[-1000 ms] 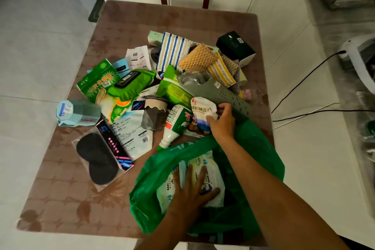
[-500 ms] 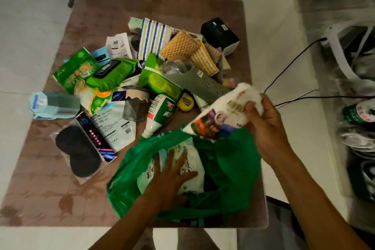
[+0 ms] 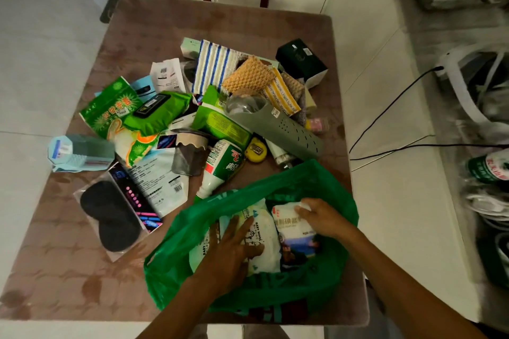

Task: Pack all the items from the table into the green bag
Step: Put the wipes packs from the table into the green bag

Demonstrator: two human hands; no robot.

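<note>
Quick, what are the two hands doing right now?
Left hand: open, fingers pressing flat on the baby wipes pack in the green bag.
Right hand: holding the white salt packet.

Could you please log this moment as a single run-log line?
step: packing | left hand: flat on wipes pack in green bag | right hand: grip on salt packet, inside bag | table: many items left

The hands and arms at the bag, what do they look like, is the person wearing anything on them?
Both forearms are bare up to the frame's bottom edge: no sleeves show. The left hand and right hand have no gloves, and no watch, bracelet or ring is visible on either.
</note>
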